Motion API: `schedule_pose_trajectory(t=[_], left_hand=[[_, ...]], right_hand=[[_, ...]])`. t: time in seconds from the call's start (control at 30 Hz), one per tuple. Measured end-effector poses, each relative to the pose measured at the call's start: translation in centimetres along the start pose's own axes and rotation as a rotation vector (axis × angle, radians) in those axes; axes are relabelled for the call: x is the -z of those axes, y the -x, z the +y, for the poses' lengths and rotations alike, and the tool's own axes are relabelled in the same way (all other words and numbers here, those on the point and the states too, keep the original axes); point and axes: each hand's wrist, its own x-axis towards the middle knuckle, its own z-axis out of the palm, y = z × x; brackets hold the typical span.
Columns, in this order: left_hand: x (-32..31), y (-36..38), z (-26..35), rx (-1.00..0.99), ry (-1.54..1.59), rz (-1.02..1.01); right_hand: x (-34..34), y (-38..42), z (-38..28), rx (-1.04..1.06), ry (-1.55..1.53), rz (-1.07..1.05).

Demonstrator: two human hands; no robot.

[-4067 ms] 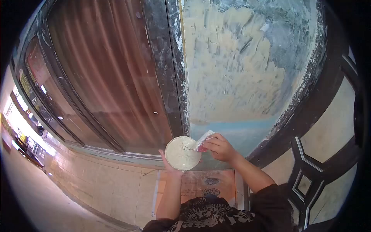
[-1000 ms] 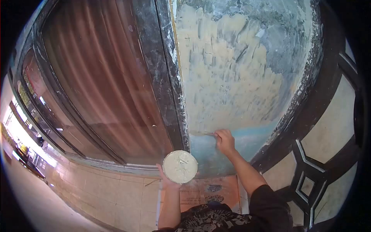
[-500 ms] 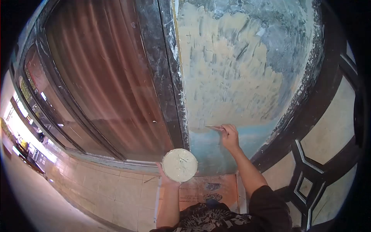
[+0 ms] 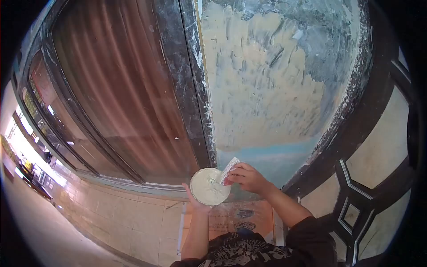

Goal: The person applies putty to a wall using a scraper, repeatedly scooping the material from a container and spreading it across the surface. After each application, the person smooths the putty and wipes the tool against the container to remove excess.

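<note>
My left hand (image 4: 198, 203) holds a round tub of pale cream putty (image 4: 208, 189) from below and the left side. The putty surface is uneven, with ridges in it. In my right hand (image 4: 250, 178), the fingers are closed on a putty knife (image 4: 230, 170) whose flat face is coated in whitish putty. It is tilted over the tub's right rim, and its lower end is at the putty. Behind both hands stands the wall panel (image 4: 267, 89), smeared with beige putty over grey and blue paint.
Left of the panel is a dark wooden frame (image 4: 191, 89) beside glass with a reddish-brown curtain (image 4: 120, 89). A dark door with pale panels (image 4: 378, 142) stands at right. Printed cardboard (image 4: 222, 218) lies below, on the tiled floor (image 4: 133, 220).
My right hand has come down from the wall to the tub, turning the putty knife so its coated face shows. The tub has shifted slightly right and up.
</note>
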Motion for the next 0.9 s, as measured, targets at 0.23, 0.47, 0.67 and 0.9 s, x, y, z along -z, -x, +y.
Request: schedule_pose_trajectory(t=[0.23,0.47,0.67,0.9], left_hand=[[0.4,-0.3,-0.5,0.033,0.035,0.014],[0.8,-1.1,-1.6,0.022,0.055,0.006],[-1.1,-0.9,-2.0,0.018,0.049,-0.034],[-2.2,-1.1,-2.4,0.036,0.107,-0.020]], right_hand=[[-0.7,0.0,-0.2,-0.007,0.084,0.051],[-1.0,0.7,0.0,0.013,0.139,0.140],[0.5,1.8,0.5,-0.011,0.193,0.149],[2.0,3.2,1.4,-0.017,0.240,0.124]])
